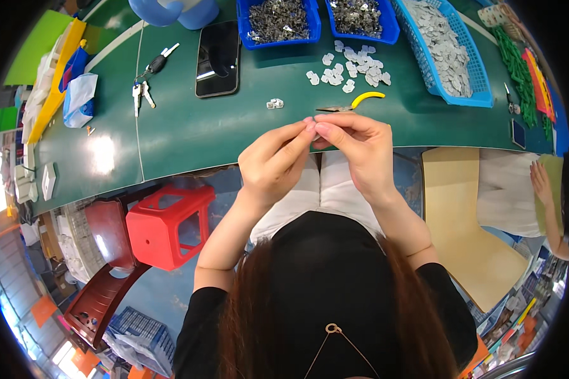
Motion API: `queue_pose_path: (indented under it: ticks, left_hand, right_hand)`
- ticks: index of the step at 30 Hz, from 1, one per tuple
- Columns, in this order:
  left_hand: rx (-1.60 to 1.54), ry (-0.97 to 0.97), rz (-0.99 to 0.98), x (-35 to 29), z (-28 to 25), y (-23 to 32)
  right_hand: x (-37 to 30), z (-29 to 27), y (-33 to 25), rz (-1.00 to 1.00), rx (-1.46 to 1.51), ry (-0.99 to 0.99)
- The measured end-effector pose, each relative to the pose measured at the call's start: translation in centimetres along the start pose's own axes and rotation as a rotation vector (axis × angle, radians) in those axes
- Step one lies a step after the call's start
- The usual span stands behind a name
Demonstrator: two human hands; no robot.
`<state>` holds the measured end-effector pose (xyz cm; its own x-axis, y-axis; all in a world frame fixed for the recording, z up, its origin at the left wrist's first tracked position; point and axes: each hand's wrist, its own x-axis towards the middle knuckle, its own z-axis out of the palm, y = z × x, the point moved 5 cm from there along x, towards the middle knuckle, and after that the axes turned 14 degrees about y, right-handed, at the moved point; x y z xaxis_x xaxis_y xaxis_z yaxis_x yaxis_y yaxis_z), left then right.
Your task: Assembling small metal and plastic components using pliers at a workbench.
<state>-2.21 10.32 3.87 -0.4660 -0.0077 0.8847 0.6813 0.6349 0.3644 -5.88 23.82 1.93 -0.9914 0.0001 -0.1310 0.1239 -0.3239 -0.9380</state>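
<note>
My left hand [277, 156] and my right hand [362, 146] meet at the fingertips above the near edge of the green table [177, 136]. Both are closed in a pinch, and whatever lies between the fingers is too small and too covered to name. Just beyond them rest pliers [360, 100] with one yellow handle showing. A small group of pale grey parts [275, 103] lies to the left of the pliers. Farther back is a loose pile of flat light-grey pieces [354, 66].
Two blue bins [251, 44] of small dark metal parts and a light-blue basket [452, 99] of grey pieces line the back. A black phone [218, 60] and keys [141, 95] lie left. A red stool [152, 230] stands below; another person's hand [540, 180] shows at right.
</note>
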Motion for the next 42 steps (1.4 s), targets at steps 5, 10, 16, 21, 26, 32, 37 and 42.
queue_pose_path:
  ticks: [5, 10, 16, 21, 26, 32, 37, 42]
  left_hand:
    - [-0.437, -0.036, -0.735, -0.7, 0.1, -1.1]
    - [-0.678, -0.024, -1.233, -1.3, 0.0, -2.3]
    - [-0.743, 0.031, -1.346, -2.0, 0.1, -2.5]
    - [-0.795, 0.082, -1.248, -2.1, -0.3, -2.0]
    - [-0.782, 0.341, -1.137, -3.7, -0.9, -1.2]
    - [-0.716, 0.488, -1.012, -6.8, -1.6, -0.2]
    - [-0.701, 0.432, -1.11, -8.7, -1.5, 0.1]
    - [-0.744, 0.386, -1.241, -9.7, -0.8, -0.2]
  right_hand:
    - [0.5, -0.3, -1.2, -0.129, -0.098, -0.056]
    - [0.6, 0.2, -2.2, -0.422, -0.331, -0.239]
    - [0.2, 0.8, -2.4, -0.488, -0.381, -0.293]
    - [-0.4, 0.8, -2.3, -0.52, -0.34, -0.279]
    - [-2.4, 1.0, 0.2, -0.171, -0.071, -0.124]
    - [-4.2, 0.9, 2.5, -0.016, -0.067, -0.087]
    - [-4.6, 0.1, 3.0, -0.053, -0.164, -0.074]
    - [-4.7, -0.6, 3.9, -0.084, -0.328, -0.063]
